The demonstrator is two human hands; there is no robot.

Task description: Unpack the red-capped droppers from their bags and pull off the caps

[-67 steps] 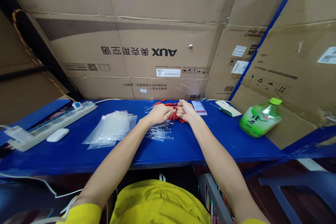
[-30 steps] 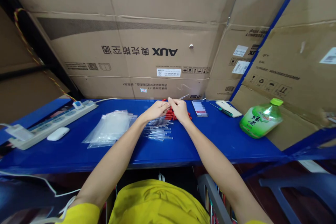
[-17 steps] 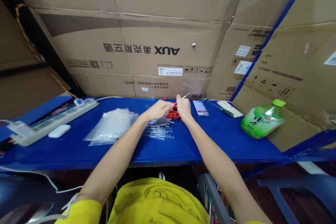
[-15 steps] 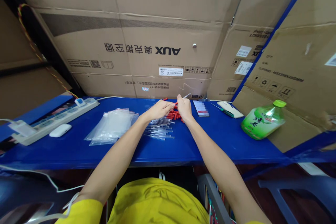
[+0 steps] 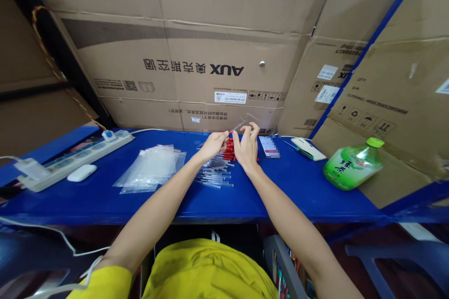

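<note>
My left hand (image 5: 213, 145) is closed in a pinch on a slim red-ended rod (image 5: 239, 126), whose thin pale shaft points up and to the right. Close beside it, my right hand (image 5: 247, 145) has its fingers apart and curled, with nothing plainly held in them. Between and below the hands lies a pile of small red pieces (image 5: 229, 150). Several clear thin tubes (image 5: 215, 177) are spread in front of that pile, partly under my left hand. Left of my left forearm is a stack of clear plastic bags (image 5: 150, 166).
A power strip (image 5: 79, 161) and a white earbud case (image 5: 82, 173) lie at the left. To the right are a phone (image 5: 269, 146), a green screwdriver (image 5: 304, 152), a white flat object (image 5: 310, 147) and a green drink bottle (image 5: 352, 166). Cardboard (image 5: 196, 42) walls the blue table's (image 5: 280, 196) back.
My right hand has opened, its fingers spreading from around the rod. My left hand keeps its pinch near the red end. The view has shifted slightly.
</note>
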